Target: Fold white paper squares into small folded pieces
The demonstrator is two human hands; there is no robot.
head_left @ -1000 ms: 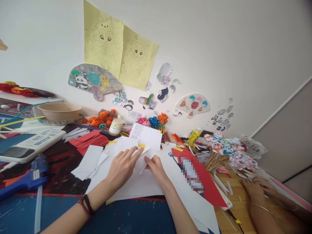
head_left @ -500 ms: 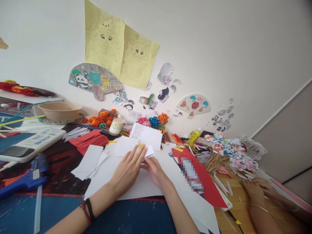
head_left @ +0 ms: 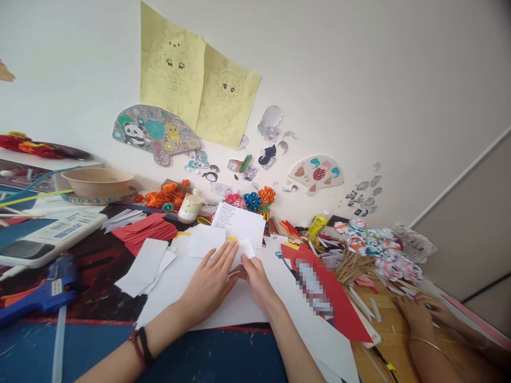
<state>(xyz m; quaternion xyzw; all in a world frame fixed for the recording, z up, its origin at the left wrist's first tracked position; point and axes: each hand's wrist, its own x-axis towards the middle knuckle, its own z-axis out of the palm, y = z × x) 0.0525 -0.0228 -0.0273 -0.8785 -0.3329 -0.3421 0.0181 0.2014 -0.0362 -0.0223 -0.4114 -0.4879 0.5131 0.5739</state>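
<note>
My left hand [head_left: 211, 276] lies with its fingers stretched out over white paper, fingertips beside a yellow strip [head_left: 231, 239]. My right hand [head_left: 257, 279] pinches the edge of a small white paper piece [head_left: 246, 247] between thumb and fingers; part of that piece is hidden by both hands. Under them is a large white sheet [head_left: 175, 298]. Just beyond stand a handwritten white card [head_left: 243, 223] and a blank white slip [head_left: 205, 239]. White paper slips [head_left: 146, 266] and a stack of red paper [head_left: 147, 231] lie to the left.
A blue glue gun [head_left: 51, 290] and a white power strip [head_left: 51, 239] lie at left. A glue bottle [head_left: 190, 206] stands at the back. To the right are a red sheet [head_left: 347, 308], paper flowers [head_left: 371, 239] and another person's hands [head_left: 423, 311].
My right hand has moved slightly up and right, and its thumb now overlaps the small paper piece's edge. My left hand stays nearly in place.
</note>
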